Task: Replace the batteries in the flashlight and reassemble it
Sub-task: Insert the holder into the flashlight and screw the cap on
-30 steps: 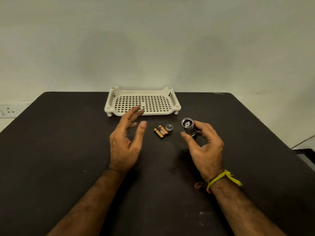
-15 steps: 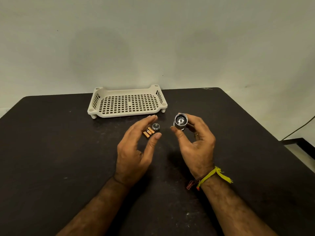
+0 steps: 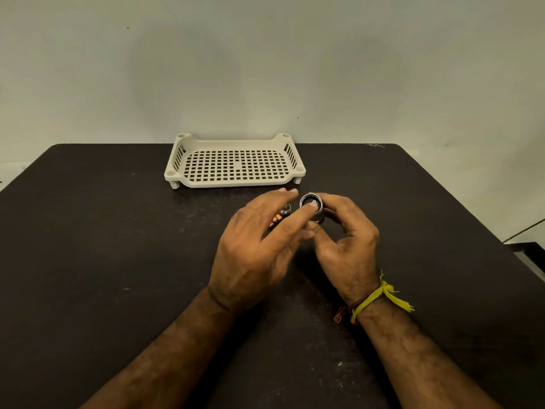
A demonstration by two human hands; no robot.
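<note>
My right hand [image 3: 346, 246] grips the silver flashlight body [image 3: 318, 214] just above the table, its open end tilted up toward me. My left hand [image 3: 256, 243] has reached across beside it, fingers fairly straight. The left index fingertip touches the rim of the open end, and the thumb lies just below the body. Behind the left fingers, orange-and-black batteries [image 3: 275, 222] lie on the table, mostly hidden. A small silver end cap [image 3: 285, 208] sits right behind them.
A cream perforated plastic tray [image 3: 236, 184] stands on short legs at the back middle of the dark table [image 3: 103, 246], empty. A wall rises directly behind the table's far edge. The table's right edge drops off near a dark object at the far right.
My left hand has moved right, from hovering over the batteries to touching the flashlight's open end. The right hand keeps hold of the flashlight body. The view has shifted a little.
</note>
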